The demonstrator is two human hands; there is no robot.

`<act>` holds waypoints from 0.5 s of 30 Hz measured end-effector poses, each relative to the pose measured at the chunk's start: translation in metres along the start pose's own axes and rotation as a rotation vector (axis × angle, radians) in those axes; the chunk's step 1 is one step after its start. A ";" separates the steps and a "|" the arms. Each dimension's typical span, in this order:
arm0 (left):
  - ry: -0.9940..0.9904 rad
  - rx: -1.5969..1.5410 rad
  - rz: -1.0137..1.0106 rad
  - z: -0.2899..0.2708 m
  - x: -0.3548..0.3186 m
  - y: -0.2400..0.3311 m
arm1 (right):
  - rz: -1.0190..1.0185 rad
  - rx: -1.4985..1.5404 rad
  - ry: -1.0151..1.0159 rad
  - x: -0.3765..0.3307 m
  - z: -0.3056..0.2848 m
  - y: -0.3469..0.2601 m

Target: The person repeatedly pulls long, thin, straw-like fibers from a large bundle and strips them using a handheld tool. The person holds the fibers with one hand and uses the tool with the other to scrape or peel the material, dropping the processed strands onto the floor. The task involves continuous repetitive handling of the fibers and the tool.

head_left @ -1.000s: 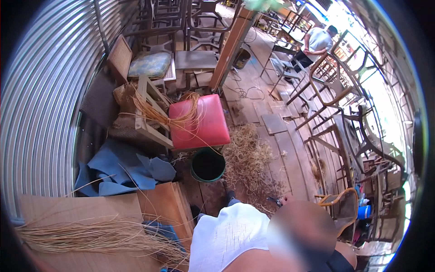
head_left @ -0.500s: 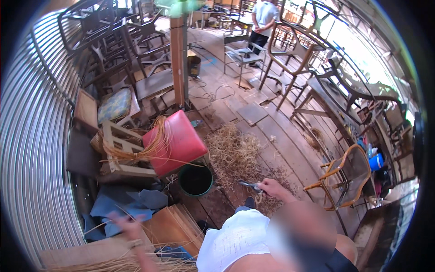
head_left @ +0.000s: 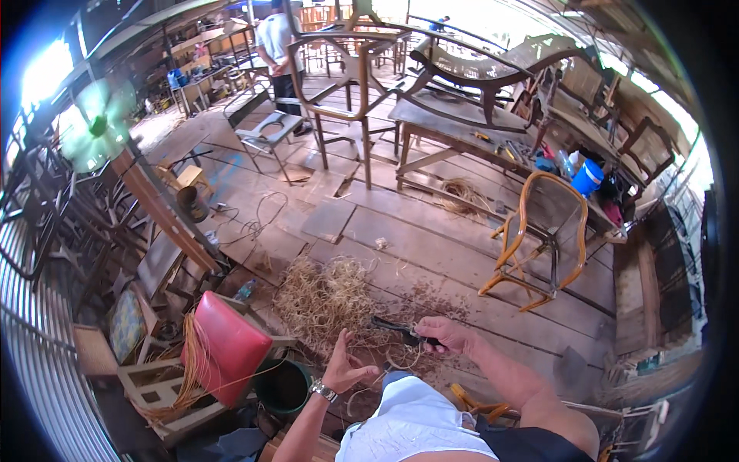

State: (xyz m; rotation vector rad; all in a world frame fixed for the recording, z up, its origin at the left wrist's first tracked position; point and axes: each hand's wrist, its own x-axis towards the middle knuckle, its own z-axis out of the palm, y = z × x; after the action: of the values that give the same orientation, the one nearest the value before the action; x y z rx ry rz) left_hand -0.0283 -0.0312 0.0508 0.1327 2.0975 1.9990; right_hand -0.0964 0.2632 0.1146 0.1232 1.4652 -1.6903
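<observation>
Plainly, from my remote seat I see one plier-like tool (head_left: 394,326), dark and slender, pointing toward the pale fibre heap (head_left: 327,296); the right hand (head_left: 445,335) clenches it, while the left hand (head_left: 346,369) spreads its fingers.

Head camera: left of a pair on my head, facing down and forward
Low and close: my left hand (head_left: 345,370), right hand (head_left: 446,336), white cloth (head_left: 416,423)
Farther: plank floor (head_left: 419,215), then a standing person (head_left: 275,48) at the top edge
Rim: fisheye bends the corrugated wall (head_left: 32,362)
</observation>
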 end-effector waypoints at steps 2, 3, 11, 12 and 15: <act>-0.089 -0.095 -0.036 0.026 0.032 0.001 | 0.061 -0.007 0.013 0.008 -0.022 0.006; -0.121 -0.217 -0.033 0.044 0.044 -0.001 | 0.093 -0.014 0.019 0.011 -0.029 0.008; -0.347 -0.537 -0.065 0.118 0.085 -0.014 | 0.298 0.313 -0.277 0.004 -0.068 0.011; -0.365 -0.397 -0.070 0.121 0.085 -0.034 | 0.286 0.267 -0.237 0.011 -0.073 0.026; -0.357 -0.157 -0.113 0.106 0.086 -0.027 | 0.273 0.385 -0.340 0.012 -0.055 0.017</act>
State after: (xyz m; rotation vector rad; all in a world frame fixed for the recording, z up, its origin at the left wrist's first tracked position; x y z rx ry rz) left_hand -0.0838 0.0902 0.0105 0.3102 1.6862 1.9002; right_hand -0.1174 0.3046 0.0778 0.2217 0.8248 -1.6520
